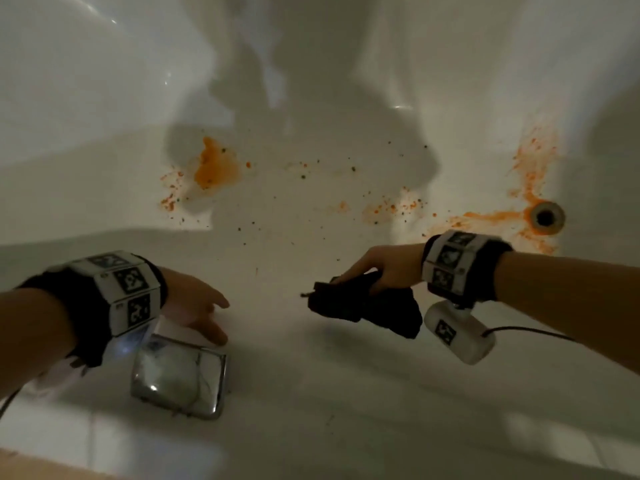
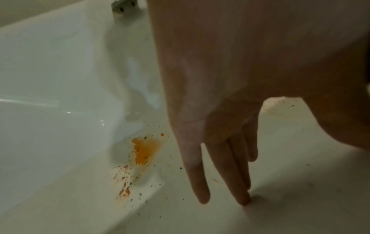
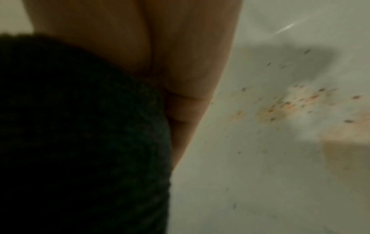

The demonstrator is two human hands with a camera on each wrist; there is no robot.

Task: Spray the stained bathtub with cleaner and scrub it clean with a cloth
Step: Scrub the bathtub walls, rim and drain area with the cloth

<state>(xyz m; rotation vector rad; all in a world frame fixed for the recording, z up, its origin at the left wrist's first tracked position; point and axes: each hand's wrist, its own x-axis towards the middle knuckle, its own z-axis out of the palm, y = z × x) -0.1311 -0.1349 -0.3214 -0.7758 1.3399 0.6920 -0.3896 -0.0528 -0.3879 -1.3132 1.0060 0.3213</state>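
A white bathtub (image 1: 311, 81) fills the frame, its floor spattered with orange stains (image 1: 214, 164) at center left and around the drain (image 1: 545, 216) at right. Lower center, the right hand (image 1: 381, 268) grasps a dark cloth (image 1: 367, 306). Lower left, the left hand (image 1: 194, 306) has a released grip, fingers (image 2: 200, 182) straight.

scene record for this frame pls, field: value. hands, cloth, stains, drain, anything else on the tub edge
left hand: left hand has straight fingers, tips on the tub's near edge, holds nothing
right hand: right hand grips the dark cloth above the tub floor
bathtub: white bathtub, floor unscrubbed
stains: orange blotch at the left; orange streaks round the drain; specks between
drain: drain at the right, open
other: chrome plate on the near edge
spray bottle: none in view
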